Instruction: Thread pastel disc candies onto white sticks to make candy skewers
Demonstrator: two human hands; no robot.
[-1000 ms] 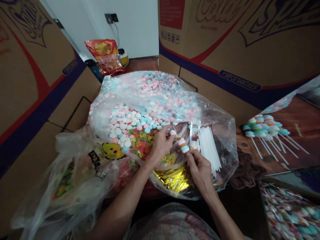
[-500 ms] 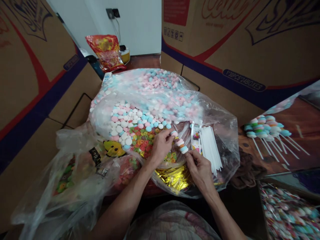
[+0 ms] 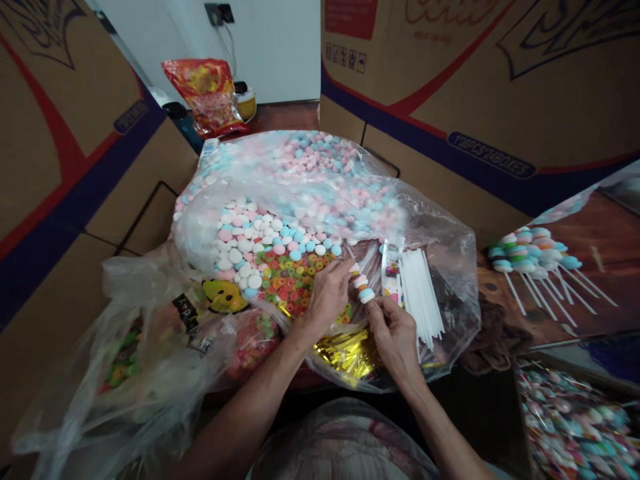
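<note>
A candy skewer (image 3: 361,285) with stacked pink, white, orange and blue pieces tilts between my hands. My right hand (image 3: 394,332) pinches its lower end, just under the blue and white candy. At the upper end, the closed fingers of my left hand (image 3: 330,291) press against the topmost pink piece. Below and left of the hands lie ring-shaped gummies (image 3: 285,283) in orange, green and yellow. Round pastel candies (image 3: 245,247) spread behind them in a clear plastic bag. White sticks (image 3: 421,297) lie right of my right hand, and gold twist ties (image 3: 349,353) sit beneath the hands.
Large cardboard boxes (image 3: 450,100) stand at back right and left. Finished candy skewers (image 3: 535,252) lie on the table at right. A box of wrapped candies (image 3: 580,420) is at lower right. A red candy packet (image 3: 206,97) stands at the back; a plastic bag (image 3: 145,347) bulges at left.
My left hand has moved slightly right and closed over the skewer's top candy, which was held at its fingertips a little above the stack. My right hand keeps its grip on the lower end.
</note>
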